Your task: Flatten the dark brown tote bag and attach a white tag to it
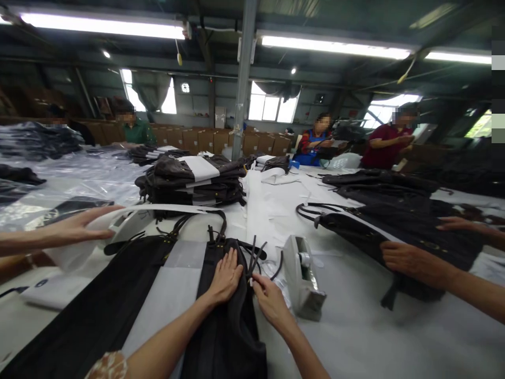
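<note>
Left hand (pixel 225 276) lay flat, fingers spread, palm down on the black bag (pixel 231 316) at table centre, near its top edge. It held nothing. Right hand (pixel 270 301) was just beside it on the bag's right edge, fingers pinched on the thin black straps (pixel 252 258) that stuck up from the bag's top. Bag lay lengthwise on the white table (pixel 355 337), partly over a grey sheet (pixel 173 284).

Tape dispenser (pixel 303 279) stood just right of the right hand, not touching it. Stack of bags (pixel 193 181) sat further back, centre.

Co-worker's hand (pixel 81 226) at left rested on white paper. Another co-worker's two hands (pixel 406 260) at right pressed on a second black bag (pixel 398 226). More people stood at the table's far end.
</note>
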{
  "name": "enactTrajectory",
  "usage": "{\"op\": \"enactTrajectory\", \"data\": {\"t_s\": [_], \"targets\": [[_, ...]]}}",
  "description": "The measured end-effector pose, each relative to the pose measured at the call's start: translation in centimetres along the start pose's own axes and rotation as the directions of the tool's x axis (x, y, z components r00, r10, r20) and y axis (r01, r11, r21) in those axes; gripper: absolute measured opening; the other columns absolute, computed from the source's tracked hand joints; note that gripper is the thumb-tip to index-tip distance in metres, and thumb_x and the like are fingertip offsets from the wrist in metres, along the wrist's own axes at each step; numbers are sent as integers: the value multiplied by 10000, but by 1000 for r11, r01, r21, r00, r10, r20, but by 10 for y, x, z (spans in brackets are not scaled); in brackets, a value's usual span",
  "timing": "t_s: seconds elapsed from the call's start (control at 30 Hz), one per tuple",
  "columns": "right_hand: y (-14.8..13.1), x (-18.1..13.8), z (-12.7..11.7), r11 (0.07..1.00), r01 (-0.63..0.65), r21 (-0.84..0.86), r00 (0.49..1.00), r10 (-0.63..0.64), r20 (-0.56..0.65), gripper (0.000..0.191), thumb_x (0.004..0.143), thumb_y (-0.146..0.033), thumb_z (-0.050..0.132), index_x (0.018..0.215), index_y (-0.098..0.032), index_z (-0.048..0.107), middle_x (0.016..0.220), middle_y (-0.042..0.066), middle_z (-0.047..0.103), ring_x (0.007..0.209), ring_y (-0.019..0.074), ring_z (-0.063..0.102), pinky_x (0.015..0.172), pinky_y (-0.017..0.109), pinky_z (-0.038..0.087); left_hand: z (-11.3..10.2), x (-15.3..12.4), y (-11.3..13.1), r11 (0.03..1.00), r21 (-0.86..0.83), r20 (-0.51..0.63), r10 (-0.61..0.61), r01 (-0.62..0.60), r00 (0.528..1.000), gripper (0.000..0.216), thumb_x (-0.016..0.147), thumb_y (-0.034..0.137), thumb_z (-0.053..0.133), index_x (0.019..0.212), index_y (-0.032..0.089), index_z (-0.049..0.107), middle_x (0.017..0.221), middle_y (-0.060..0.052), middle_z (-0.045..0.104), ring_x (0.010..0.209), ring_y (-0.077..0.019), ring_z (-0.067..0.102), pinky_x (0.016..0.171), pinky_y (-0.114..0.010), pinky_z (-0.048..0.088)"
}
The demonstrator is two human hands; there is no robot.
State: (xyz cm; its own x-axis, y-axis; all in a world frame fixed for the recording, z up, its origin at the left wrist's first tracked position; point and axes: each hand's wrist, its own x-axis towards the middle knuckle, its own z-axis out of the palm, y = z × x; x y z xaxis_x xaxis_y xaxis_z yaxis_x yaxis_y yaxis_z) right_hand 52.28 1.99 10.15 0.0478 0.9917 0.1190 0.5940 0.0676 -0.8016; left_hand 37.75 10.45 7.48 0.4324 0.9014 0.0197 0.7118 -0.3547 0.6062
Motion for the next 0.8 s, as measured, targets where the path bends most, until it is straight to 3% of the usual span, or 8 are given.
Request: {"op": "enactTrajectory", "data": {"t_s": [0.17,0.33,0.4,0.47,0.57,0.67,0.73,0.8], "targets": [[-8,-60,12,990,-69,119,970,39,240,356,827,-403,457,637,-159,633,736,29,639,736,164,583,689,262,460,7,-3,5,992,122,14,20,-22,1000,687,929,536,182,1499,156,129,1573,-49,24,1442,-287,95,1160,-490,100],[-12,-71,-6,933,-193,304,934,79,349,568,867,-618,390,1051,-157,666,982,77,673,955,226,589,886,348,462,12,-4,10,973,228,25,22,-27,999,699,922,549,215,1498,159,143,1573,-54,39,1435,-317,113,1152,-519,118],[-12,-79,-20,922,-179,343,887,0,461,642,845,-631,449,1310,-193,513,1214,103,605,1147,238,531,1010,370,399,13,-4,10,967,255,29,19,-26,999,699,924,550,200,1498,158,140,1573,-54,35,1433,-318,119,1150,-520,129],[-14,-89,-29,949,-126,289,839,-53,542,866,771,-590,597,1467,-212,245,1341,124,516,1240,243,478,1040,373,383,13,-4,10,961,276,35,17,-26,999,702,923,558,191,1500,162,133,1573,-52,26,1434,-318,113,1150,-521,134],[-22,-96,-27,996,91,-18,865,-70,496,1055,694,-387,718,1494,-234,48,1349,152,485,1163,267,539,976,391,447,12,-4,10,953,302,50,17,-31,999,711,919,569,193,1502,170,111,1574,-51,6,1438,-317,91,1153,-520,126],[-36,-86,-17,808,403,-429,897,-255,361,871,696,-254,700,1447,-320,264,1419,159,390,1228,328,463,1005,500,401,11,-3,10,945,325,66,17,-38,998,714,920,562,216,1502,168,89,1573,-50,-12,1439,-318,78,1156,-518,120],[-42,-75,-12,564,627,-537,776,-513,367,515,759,-295,670,1252,-315,524,1435,112,396,1298,319,380,1034,511,356,11,-3,10,943,332,74,14,-38,997,710,922,546,234,1502,164,86,1572,-49,-19,1438,-320,82,1157,-519,121],[-43,-66,-7,345,771,-535,580,-727,368,112,860,-300,563,912,-230,633,1184,58,611,1186,230,491,994,413,392,9,-2,11,945,326,76,11,-36,997,712,921,549,230,1502,163,85,1571,-49,-25,1437,-321,87,1157,-520,124]]}}
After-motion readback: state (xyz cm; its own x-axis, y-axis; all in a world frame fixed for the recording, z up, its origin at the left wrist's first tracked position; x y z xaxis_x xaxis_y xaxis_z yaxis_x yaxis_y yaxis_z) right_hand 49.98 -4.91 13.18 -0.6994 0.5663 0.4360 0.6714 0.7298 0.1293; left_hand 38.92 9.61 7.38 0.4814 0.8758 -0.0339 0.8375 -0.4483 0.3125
